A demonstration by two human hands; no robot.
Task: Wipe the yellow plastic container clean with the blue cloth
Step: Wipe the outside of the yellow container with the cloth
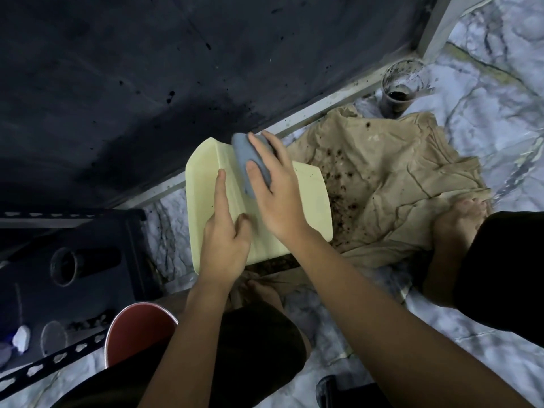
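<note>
Yellow plastic container (206, 184): one, held off the floor above a beige sheet (382, 187), tilted, steadied from below by left hand (226, 234), forefinger laid straight along a face, remaining fingers curled at the lower edge. Right hand (276, 189) clamped over blue cloth (250, 163), pressing it onto the upper face. Advisable: firm overlapping strokes away from the grip, cloth refolded once soiled, specks right of the cloth addressed. Count: one sheet, two hands, one cloth, two dirty cups (397, 92), (66, 266).

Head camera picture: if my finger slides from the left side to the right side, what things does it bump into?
Dark cup → red bowl → yellow container → blue cloth → tan cloth.
</note>
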